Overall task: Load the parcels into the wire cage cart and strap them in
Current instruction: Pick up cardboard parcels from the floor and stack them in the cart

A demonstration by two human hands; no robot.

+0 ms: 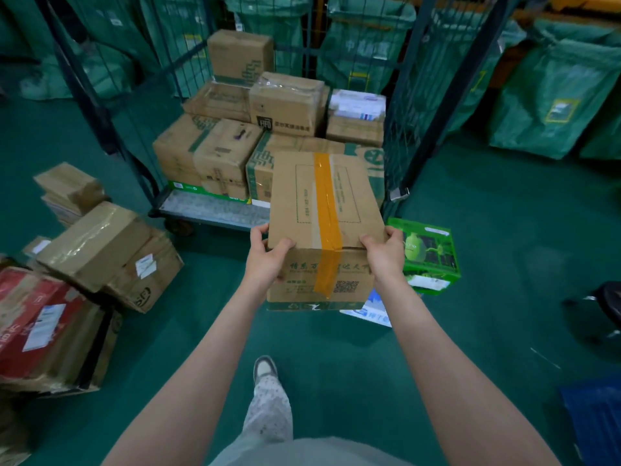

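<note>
Here I hold the taped carton off the floor before the wire cage cart, left hand and right hand fingers clamped on its near corners, keeping it level.

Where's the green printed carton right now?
In the head view, the green printed carton sits on the floor right of centre, just outside the cart's right front corner, partly hidden behind the right hand.
</note>
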